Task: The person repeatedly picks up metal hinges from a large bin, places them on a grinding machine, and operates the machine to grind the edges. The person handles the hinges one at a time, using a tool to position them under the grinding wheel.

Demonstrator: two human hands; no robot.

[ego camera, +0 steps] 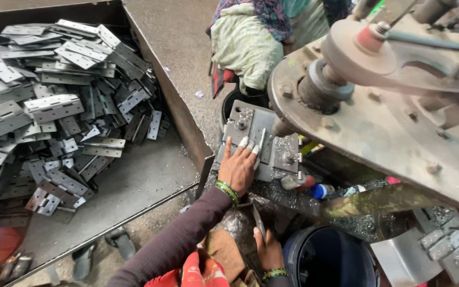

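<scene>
A heap of grey metal hinges (pixel 54 106) fills a steel tray (pixel 134 186); a dark blue bucket (pixel 330 258) stands nearby.

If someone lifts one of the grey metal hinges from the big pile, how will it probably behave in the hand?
A hinge from the pile looks like stamped sheet metal, so each leaf is probably stiff, yet the two leaves may swing at the knuckle. Flat, it should not roll. The heap in the tray is interlocked, so neighbours may slide.

A heap of hinges (pixel 54 106) fills the tray (pixel 187 127) at left. Right of the tray's corner, the left hand (pixel 237 167) lies on the press bed (pixel 264 141), under the machine's flywheel (pixel 399 127). The right hand (pixel 268 250) sits nearer, beside the bucket (pixel 328 258).
</scene>
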